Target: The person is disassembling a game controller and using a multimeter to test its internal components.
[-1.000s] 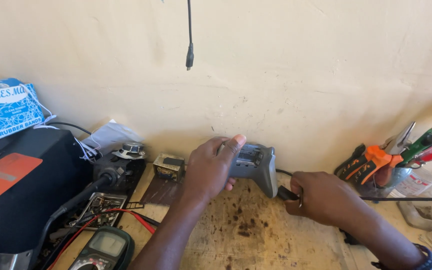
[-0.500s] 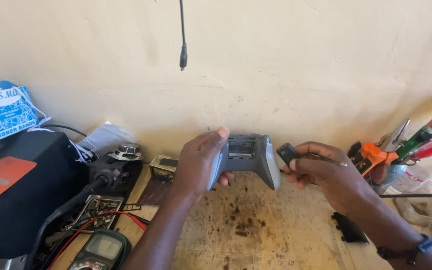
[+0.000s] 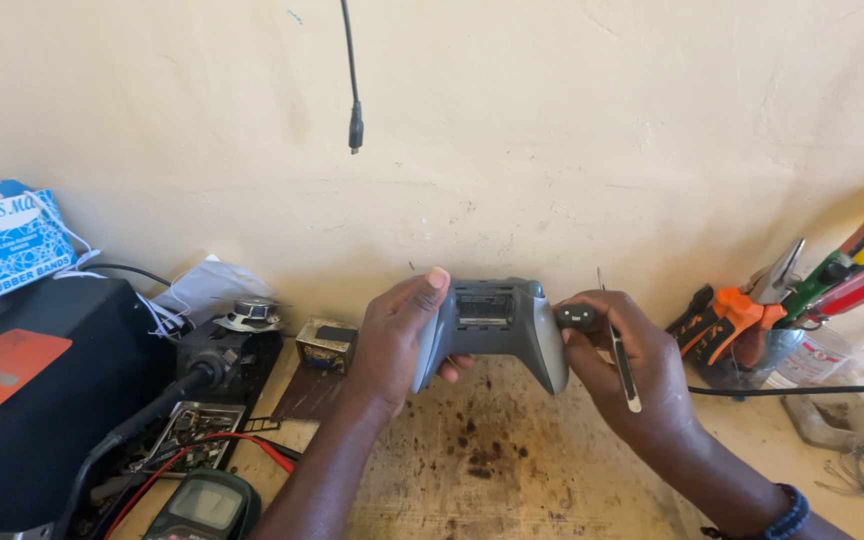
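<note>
- Grey game controller [image 3: 497, 330] sits raised above the stained surface [image 3: 512, 470], close to the wall, held between both hands.
- Left hand [image 3: 402, 335] wraps closed around the controller's left grip.
- Right hand [image 3: 627, 365] is closed on a small black plug [image 3: 579, 318] touching the controller's right edge, with a slim metal tool [image 3: 622, 365] tucked in its fingers.
- A multimeter [image 3: 202, 505] lies at lower left; orange-handled pliers [image 3: 722, 315] stand in a container at right.

Bright, even daylight, sharp focus throughout. Soft shadows pool along the wall [image 3: 572, 120] base from 9 to 3 o'clock. Slight wide-angle bowing at edges; no glare, no motion blur.
</note>
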